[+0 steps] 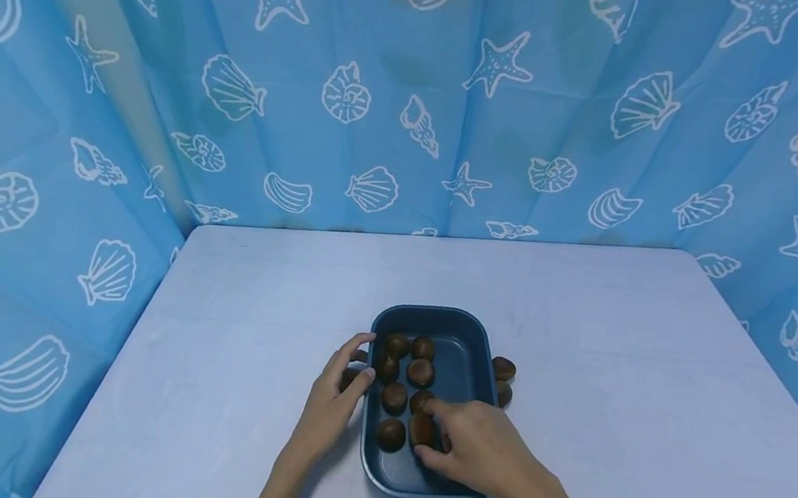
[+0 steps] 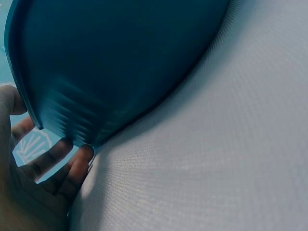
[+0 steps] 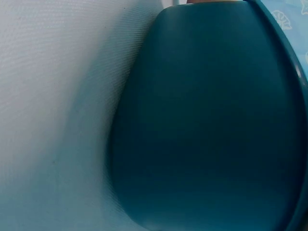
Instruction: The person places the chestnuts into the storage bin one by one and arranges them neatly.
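A dark blue rectangular tray lies on the table with several brown chestnuts in it, mostly in its left half. Inside its near part, my right hand pinches a larger chestnut between thumb and forefinger. At the tray's left side, my left hand rests its spread fingers against the outer wall and rim; those fingertips also show in the left wrist view. The right wrist view holds mostly the tray's outer wall, and the right fingers are out of sight there.
Two more chestnuts lie on the white tabletop, close against the tray's right side. A blue curtain with white shells and starfish hangs behind the table and along both sides.
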Demonstrator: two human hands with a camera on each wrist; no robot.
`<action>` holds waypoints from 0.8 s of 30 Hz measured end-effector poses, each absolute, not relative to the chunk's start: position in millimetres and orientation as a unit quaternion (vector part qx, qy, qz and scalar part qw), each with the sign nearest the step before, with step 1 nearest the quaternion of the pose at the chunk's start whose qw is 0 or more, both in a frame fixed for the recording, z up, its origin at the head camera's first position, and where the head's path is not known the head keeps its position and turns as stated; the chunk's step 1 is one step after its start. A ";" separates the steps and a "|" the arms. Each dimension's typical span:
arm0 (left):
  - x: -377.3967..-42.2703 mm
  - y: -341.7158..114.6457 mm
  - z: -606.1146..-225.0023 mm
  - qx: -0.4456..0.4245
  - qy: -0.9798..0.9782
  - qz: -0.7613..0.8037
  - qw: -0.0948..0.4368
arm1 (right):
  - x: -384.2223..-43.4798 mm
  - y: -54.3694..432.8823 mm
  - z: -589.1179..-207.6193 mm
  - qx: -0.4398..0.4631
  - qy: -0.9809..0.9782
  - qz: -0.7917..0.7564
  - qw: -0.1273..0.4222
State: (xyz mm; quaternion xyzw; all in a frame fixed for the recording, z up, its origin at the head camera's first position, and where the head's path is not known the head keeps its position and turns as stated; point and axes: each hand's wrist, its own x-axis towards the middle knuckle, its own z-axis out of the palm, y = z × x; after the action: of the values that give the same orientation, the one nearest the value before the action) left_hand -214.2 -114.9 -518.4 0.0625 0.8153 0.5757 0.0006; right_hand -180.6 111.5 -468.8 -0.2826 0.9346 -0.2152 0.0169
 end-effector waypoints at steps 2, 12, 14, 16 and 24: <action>-214.1 -114.8 -518.6 0.062 0.816 0.575 0.000 | -181.0 110.6 -469.6 -0.283 0.936 -0.209 0.016; -214.8 -113.7 -518.5 0.069 0.814 0.577 -0.004 | -182.2 108.8 -474.0 -0.289 0.944 -0.159 -0.001; -215.0 -113.9 -518.7 0.071 0.813 0.578 -0.004 | -182.3 108.5 -474.9 -0.290 0.945 -0.152 -0.001; -215.0 -114.3 -518.4 0.070 0.813 0.579 -0.003 | -182.6 108.0 -475.9 -0.290 0.947 -0.140 -0.005; -214.4 -115.9 -519.7 0.071 0.812 0.580 -0.005 | -183.7 107.2 -475.8 -0.284 0.946 -0.155 -0.019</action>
State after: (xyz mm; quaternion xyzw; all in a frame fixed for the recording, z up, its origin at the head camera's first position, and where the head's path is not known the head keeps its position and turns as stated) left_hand -214.4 -115.9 -519.7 0.0713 0.8117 0.5797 -0.0048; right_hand -183.7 107.2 -475.8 -0.2844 0.9460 -0.1548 -0.0186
